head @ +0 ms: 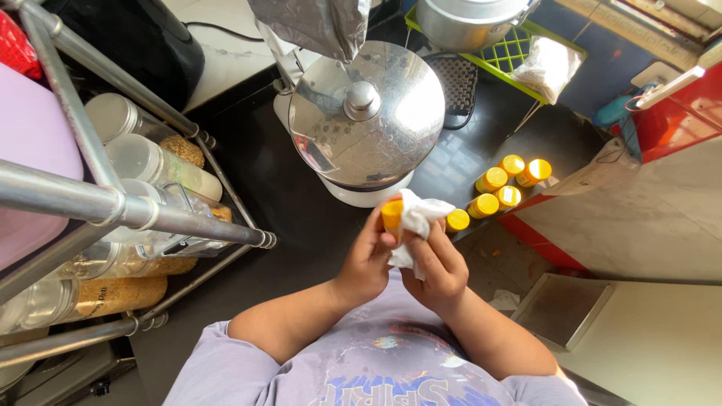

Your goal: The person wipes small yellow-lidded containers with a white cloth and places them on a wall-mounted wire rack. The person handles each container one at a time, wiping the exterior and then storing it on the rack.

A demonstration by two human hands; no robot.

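Left hand (366, 259) pinches a small yellow-capped plastic jar (392, 214); right hand (436, 265) presses a crumpled white cloth (415, 222) against it. Risk: jar may slip under rubbing pressure.

Silver foil pouch (312, 24) hanging top centre; white plastic bag (547, 66) on green tray (519, 51) beyond.

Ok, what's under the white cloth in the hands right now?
The white cloth wraps a yellow-capped jar held by the left hand; the right hand presses the cloth on. Only the cap shows; the jar's body is covered.
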